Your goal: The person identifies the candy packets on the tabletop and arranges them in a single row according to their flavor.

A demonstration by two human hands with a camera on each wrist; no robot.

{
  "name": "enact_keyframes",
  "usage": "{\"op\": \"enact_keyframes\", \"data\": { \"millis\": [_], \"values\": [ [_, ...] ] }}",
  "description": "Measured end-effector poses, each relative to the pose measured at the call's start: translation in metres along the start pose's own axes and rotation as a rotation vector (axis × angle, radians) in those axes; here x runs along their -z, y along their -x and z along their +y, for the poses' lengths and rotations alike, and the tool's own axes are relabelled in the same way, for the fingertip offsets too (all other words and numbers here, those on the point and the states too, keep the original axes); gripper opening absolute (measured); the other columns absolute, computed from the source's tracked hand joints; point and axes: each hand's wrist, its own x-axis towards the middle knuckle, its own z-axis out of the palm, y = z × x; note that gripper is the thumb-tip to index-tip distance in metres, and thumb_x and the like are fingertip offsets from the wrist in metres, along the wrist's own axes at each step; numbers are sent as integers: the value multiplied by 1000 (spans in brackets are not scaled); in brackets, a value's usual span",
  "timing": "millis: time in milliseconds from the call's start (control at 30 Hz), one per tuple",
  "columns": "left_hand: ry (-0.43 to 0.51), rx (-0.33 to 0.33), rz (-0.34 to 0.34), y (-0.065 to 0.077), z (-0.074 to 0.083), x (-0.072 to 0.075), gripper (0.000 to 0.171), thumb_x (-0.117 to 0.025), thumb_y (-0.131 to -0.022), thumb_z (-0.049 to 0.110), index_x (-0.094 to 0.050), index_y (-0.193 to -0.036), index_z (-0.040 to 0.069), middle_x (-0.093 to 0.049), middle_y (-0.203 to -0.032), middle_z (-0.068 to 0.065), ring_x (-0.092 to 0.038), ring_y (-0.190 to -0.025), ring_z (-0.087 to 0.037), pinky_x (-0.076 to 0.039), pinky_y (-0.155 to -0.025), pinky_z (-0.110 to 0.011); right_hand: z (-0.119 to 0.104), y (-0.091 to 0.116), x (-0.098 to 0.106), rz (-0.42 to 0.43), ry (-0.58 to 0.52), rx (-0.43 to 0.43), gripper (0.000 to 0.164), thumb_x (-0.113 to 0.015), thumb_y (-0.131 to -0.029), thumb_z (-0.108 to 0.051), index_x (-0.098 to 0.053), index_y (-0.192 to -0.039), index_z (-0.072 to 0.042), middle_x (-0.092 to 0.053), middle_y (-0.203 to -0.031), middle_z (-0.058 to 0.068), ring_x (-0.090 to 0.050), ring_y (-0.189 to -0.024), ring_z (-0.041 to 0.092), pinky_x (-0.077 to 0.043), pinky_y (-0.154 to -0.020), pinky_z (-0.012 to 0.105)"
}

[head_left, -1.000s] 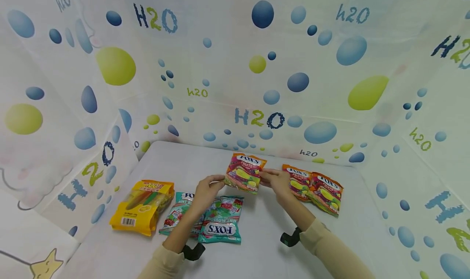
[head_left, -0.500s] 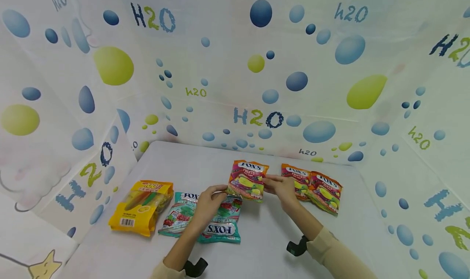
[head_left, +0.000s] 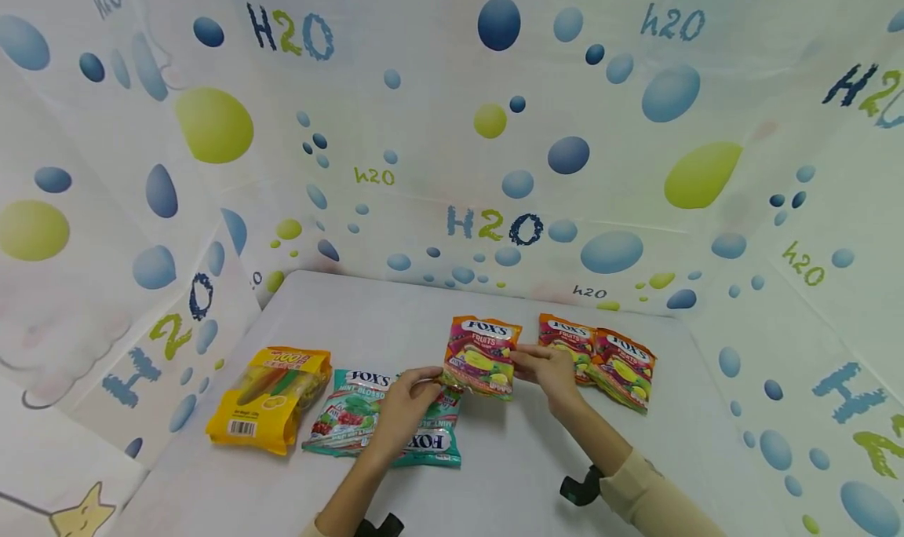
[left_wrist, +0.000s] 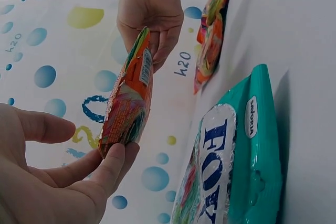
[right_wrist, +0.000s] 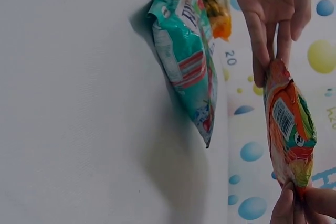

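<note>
An orange and purple Fox's Fruits candy bag (head_left: 482, 356) is held up above the table between both hands, its front facing me. My right hand (head_left: 554, 372) pinches its right edge; thumb and fingers (right_wrist: 282, 208) meet on the bag's end in the right wrist view. At the lower left corner, my left hand (head_left: 408, 403) touches the bag. In the left wrist view its fingers (left_wrist: 107, 163) support the corner, while the thumb (left_wrist: 55, 128) stays apart from it. Beneath the left hand lie teal Fox's mint candy bags (head_left: 353, 411), partly hidden by that hand and forearm.
Two more Fox's Fruits bags (head_left: 625, 368) lie side by side, overlapping, beyond the right hand. A yellow snack bag (head_left: 268, 400) lies at the left of the white table (head_left: 515, 482). Patterned cloth walls (head_left: 395, 231) enclose the back and sides.
Both hands have brought the Fox's Fruits bag lower, toward me and slightly right, turning it more upright. The other bags stay where they lay; the head view shifts slightly.
</note>
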Motion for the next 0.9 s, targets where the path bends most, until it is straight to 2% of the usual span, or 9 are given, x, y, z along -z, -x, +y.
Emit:
{"op": "enact_keyframes", "data": {
  "millis": [200, 433, 567, 667, 800, 900],
  "values": [
    [36, -7, -5, 4, -6, -6, 36, -62, -104, 15, -63, -137, 0, -68, -132, -21, -66, -124, -37, -58, -98, -37, 4, 3, 5, -20, 4, 2, 27, -80, -93, -16, -78, -114, 1, -79, -108, 14, -78, -85, 21, -65, -77, 33],
    [50, -31, 2, 16, -6, -14, 35, -63, -104, 13, -64, -135, -2, -63, -136, -22, -67, -122, -34, -58, -92, -26, 8, 9, 13, -35, 16, 11, 29, -79, -94, -17, -78, -116, 2, -78, -111, 14, -78, -86, 21, -64, -79, 33],
    [73, -19, -2, 21, -8, -18, 36, -64, -104, 14, -63, -136, -2, -61, -139, -22, -66, -124, -33, -57, -96, -25, 10, 12, 16, -41, 10, 22, 29, -79, -94, -15, -78, -116, 3, -70, -128, 18, -78, -88, 22, -64, -80, 34],
    [78, -16, -1, 23, -10, -19, 36, -64, -103, 14, -64, -135, -3, -61, -138, -24, -67, -122, -35, -57, -95, -25, 13, 12, 18, -38, 17, 22, 29, -80, -93, -15, -78, -116, 2, -68, -132, 21, -78, -88, 23, -64, -80, 33],
    [90, -10, -11, 26, -12, -21, 36, -63, -103, 12, -63, -135, -5, -61, -136, -25, -67, -120, -38, -58, -93, -24, 17, 14, 21, -34, 24, 14, 29, -80, -93, -15, -78, -115, 2, -76, -115, 19, -78, -85, 23, -64, -78, 33],
    [98, -1, -16, 29, -13, -23, 36, -63, -103, 10, -62, -135, -6, -61, -137, -26, -67, -121, -38, -57, -94, -24, 20, 17, 23, -41, 26, 20, 27, -80, -93, -13, -78, -114, 3, -78, -108, 16, -78, -83, 23, -65, -77, 34]
  ]
}}
